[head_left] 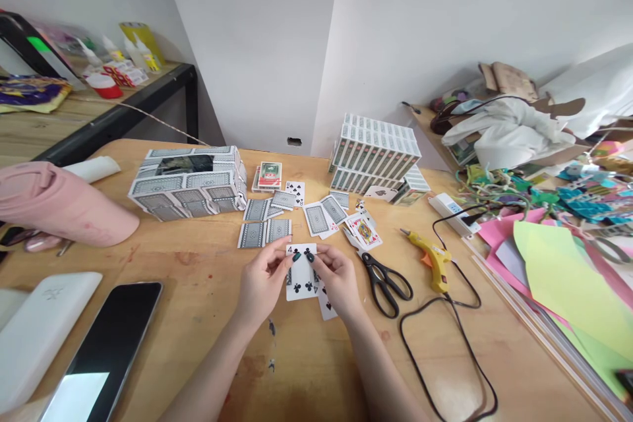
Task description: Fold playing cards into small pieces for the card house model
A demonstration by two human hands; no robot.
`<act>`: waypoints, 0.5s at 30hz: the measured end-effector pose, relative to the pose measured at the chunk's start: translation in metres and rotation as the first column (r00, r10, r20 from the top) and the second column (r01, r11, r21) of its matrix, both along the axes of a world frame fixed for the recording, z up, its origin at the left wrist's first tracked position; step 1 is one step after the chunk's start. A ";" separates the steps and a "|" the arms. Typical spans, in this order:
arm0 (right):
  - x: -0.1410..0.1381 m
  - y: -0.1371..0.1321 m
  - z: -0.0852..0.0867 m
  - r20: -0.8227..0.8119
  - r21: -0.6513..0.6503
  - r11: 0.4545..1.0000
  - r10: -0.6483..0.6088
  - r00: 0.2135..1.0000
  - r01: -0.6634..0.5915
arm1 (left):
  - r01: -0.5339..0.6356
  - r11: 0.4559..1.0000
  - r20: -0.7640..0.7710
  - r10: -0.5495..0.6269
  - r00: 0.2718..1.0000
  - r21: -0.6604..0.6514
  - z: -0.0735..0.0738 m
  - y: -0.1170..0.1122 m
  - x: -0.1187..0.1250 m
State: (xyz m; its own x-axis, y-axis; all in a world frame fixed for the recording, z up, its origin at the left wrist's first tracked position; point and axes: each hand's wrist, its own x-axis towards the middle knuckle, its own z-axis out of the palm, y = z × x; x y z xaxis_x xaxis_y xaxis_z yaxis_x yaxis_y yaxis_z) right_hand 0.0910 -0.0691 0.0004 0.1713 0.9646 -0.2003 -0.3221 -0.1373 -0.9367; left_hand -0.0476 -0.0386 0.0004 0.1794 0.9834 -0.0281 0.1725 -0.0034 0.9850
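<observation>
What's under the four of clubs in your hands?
A second card pokes out at its lower right, showing a black pip. The four of clubs and right hand cover the rest.

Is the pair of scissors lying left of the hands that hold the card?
No, the scissors lie right of the right hand, which holds the card, between it and the yellow glue gun.

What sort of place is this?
Likely a craft workspace: glue gun, scissors and coloured paper on the table, plus a box built of playing cards. The left hand and right hand hold a four of clubs.
</observation>
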 end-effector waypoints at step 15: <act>-0.016 -0.005 -0.007 0.014 0.021 0.989 -0.146 0.989 0.146 | -0.106 0.994 0.094 0.106 0.990 -0.009 -0.005 -0.017 0.019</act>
